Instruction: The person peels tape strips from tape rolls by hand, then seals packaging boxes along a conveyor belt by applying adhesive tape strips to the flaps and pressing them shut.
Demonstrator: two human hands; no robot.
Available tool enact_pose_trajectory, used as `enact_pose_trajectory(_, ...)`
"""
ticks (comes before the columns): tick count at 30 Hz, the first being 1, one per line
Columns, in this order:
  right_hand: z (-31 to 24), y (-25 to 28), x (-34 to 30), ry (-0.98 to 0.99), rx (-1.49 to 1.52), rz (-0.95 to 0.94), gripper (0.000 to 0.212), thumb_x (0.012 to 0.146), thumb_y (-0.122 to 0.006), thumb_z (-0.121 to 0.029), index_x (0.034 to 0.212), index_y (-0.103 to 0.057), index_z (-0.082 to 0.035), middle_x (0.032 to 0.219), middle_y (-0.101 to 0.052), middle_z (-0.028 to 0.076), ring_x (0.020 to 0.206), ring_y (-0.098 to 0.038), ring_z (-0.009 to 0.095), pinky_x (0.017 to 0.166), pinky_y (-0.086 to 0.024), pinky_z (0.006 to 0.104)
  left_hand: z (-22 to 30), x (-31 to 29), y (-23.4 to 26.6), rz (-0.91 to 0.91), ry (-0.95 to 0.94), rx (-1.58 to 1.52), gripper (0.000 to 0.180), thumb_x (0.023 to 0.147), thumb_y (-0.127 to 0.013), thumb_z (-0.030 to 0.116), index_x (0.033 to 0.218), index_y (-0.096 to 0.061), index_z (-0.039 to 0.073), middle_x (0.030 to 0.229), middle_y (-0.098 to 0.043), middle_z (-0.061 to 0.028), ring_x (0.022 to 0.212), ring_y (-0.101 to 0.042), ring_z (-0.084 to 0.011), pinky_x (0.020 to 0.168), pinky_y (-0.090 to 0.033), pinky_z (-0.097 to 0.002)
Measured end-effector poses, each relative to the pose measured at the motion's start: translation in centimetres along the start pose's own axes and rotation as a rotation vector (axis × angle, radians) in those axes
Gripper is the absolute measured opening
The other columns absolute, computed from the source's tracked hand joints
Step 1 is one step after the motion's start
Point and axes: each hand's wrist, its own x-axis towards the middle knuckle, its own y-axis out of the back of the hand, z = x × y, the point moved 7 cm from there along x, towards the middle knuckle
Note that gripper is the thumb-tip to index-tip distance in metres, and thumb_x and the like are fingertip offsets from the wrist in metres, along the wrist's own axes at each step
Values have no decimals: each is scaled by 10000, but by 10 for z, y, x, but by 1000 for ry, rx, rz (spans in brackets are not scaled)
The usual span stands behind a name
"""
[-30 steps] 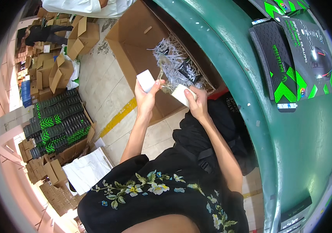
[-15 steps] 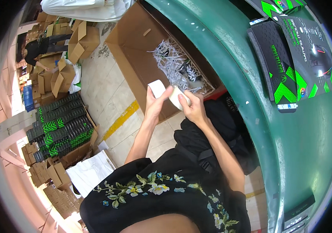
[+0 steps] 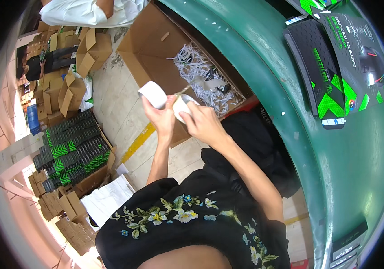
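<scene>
Head view: two white, curved pieces are up in the person's hands, just in front of the open cardboard carton (image 3: 144,42). The left hand (image 3: 161,119) grips the left white piece (image 3: 154,95) between thumb and fingers, its rounded face turned upward. The right hand (image 3: 203,124) is closed around the right white piece (image 3: 180,109), thumb and fingers pinching its side; the two hands are close together, and whether the pieces are joined I cannot tell. A thin, dull strip (image 3: 187,88) slants from between the hands toward the carton, its far end hard to make out. Shredded paper (image 3: 187,65) lies inside the carton. To the right stretches a green table (image 3: 349,166), with black-and-green packages (image 3: 324,67) on its far part. Stacked black-and-green boxes (image 3: 75,150) stand on the left, near a white sheet (image 3: 107,199). Beyond them are open brown boxes (image 3: 68,92) and a co-worker (image 3: 34,67) in a dark top. White cloth (image 3: 73,13) shows at the upper edge.
</scene>
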Motion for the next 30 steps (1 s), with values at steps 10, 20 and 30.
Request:
enact_pose_trajectory(10, 4, -18, -4, -201, -58, 5, 259, 941, -590, -211, 891, -573, 42, 697, -637, 287, 654, -648, 462, 629, -520, 534, -20, 19, 26, 47, -66, 18, 421, 810, -709, -138, 1151, -485, -37, 953, -642, -104, 822, -677, -182, 737, -596, -320)
enact_pose_trajectory(20, 6, -18, -9, -431, -179, 45, 267, 936, -600, -194, 874, -551, 62, 710, -628, 298, 673, -648, 479, 616, -505, 530, -43, 30, 7, 275, -60, -86, 466, 766, -759, -86, 1141, -484, -47, 888, -645, -125, 745, -666, -177, 676, -567, -309)
enact_pose_trajectory(30, -49, 22, -38, -81, 112, -83, 429, 795, -781, -401, 770, -701, 20, 709, -667, 158, 698, -647, 317, 870, -479, 437, -85, 65, -3, 335, -18, 359, 587, 728, -836, 135, 1175, -522, -80, 1008, -657, -268, 976, -632, -408, 906, -459, -455)
